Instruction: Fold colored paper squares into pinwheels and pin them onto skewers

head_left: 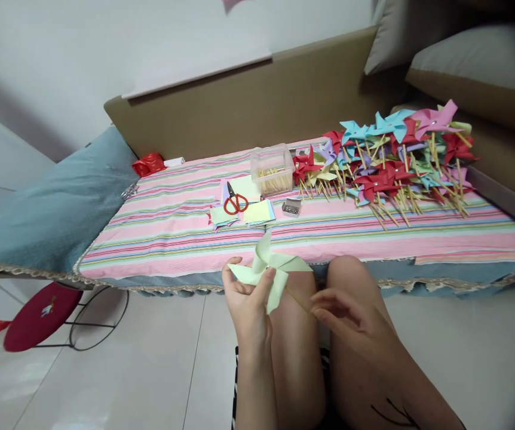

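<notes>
A pale green paper pinwheel (279, 263) is in my left hand (251, 298), with the thumb pressed near its centre and the fingers behind it. A thin wooden stick (299, 300) runs from behind the pinwheel down to the right. My right hand (347, 316) pinches the stick's lower end between thumb and fingertips. Both hands are above my knees, in front of the sofa edge. Beyond them lie red-handled scissors (235, 203) on stacks of coloured paper (260, 211), and a small box of pins (291, 207).
A clear plastic tub (273, 170) holds wooden sticks. A large heap of finished pinwheels (387, 173) covers the right of the striped sofa cover (163, 215). A red bag (149, 164) lies at the far left. A red round stool (42, 316) lies tipped on the floor.
</notes>
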Action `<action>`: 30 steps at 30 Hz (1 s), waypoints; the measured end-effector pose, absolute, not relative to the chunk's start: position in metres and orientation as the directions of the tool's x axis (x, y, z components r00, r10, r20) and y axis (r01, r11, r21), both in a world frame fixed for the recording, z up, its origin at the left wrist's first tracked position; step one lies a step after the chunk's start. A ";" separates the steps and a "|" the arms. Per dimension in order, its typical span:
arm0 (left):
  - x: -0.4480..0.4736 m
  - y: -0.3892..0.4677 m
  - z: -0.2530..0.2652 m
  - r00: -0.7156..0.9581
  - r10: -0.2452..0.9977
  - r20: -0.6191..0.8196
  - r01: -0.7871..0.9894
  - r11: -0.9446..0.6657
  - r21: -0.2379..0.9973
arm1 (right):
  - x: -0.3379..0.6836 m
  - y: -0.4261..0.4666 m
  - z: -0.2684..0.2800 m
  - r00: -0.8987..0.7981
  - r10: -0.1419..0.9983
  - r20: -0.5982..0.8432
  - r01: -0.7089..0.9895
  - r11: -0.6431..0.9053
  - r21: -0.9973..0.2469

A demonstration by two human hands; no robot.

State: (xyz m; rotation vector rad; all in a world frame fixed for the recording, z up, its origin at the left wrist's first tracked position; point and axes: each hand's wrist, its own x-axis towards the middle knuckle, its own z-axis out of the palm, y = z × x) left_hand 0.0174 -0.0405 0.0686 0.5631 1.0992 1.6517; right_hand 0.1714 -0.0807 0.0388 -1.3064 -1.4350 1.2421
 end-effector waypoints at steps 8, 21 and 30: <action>0.026 -0.046 0.068 -0.417 0.894 -0.161 -0.398 -0.021 0.917 | 0.170 -0.090 0.025 -0.149 0.986 -0.071 0.218 -0.037 -0.975; 0.026 -0.049 0.059 -0.306 0.946 -0.110 -0.411 -0.027 0.911 | 0.164 -0.098 0.033 0.006 1.000 0.023 0.218 0.021 -0.976; 0.024 -0.041 0.065 -0.236 0.962 -0.140 -0.419 0.029 0.907 | 0.158 -0.094 0.033 0.022 0.996 0.083 0.327 0.071 -0.942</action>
